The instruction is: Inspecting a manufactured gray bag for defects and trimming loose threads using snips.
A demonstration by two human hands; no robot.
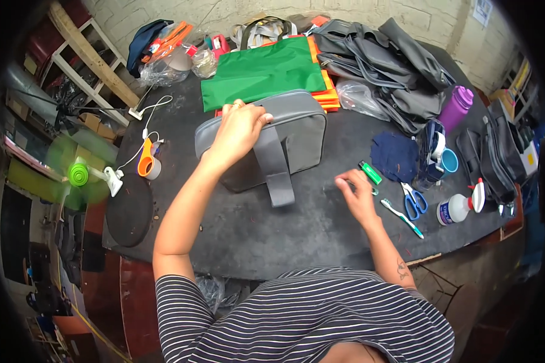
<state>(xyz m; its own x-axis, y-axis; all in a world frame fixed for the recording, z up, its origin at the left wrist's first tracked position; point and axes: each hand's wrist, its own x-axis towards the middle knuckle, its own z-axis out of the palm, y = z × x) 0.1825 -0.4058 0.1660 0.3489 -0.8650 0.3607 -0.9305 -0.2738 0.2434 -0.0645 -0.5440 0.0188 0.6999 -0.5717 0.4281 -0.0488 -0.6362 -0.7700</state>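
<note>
A grey padded bag [306, 148] stands on the dark table in front of me, a wide grey strap [275, 172] hanging down its near side. My left hand [239, 130] is closed over the bag's upper edge, its fingertips hidden behind the rim. To the right, my right hand [358, 196] hovers near the tabletop, fingers loosely bent and apart, with nothing visible between them. Just beyond it lies a green lighter [370, 172]. A white and green toothbrush [402, 218] and blue-handled scissors [414, 201] are right of that hand.
Behind the bag lies a green fabric bag [263, 72], beside piled grey bags [381, 57]. At right stand a purple bottle [457, 107] and a spray bottle [457, 209]; dark blue cloth [395, 156] lies nearby. At left are an orange tape dispenser [146, 160] and a spinning green fan [79, 172].
</note>
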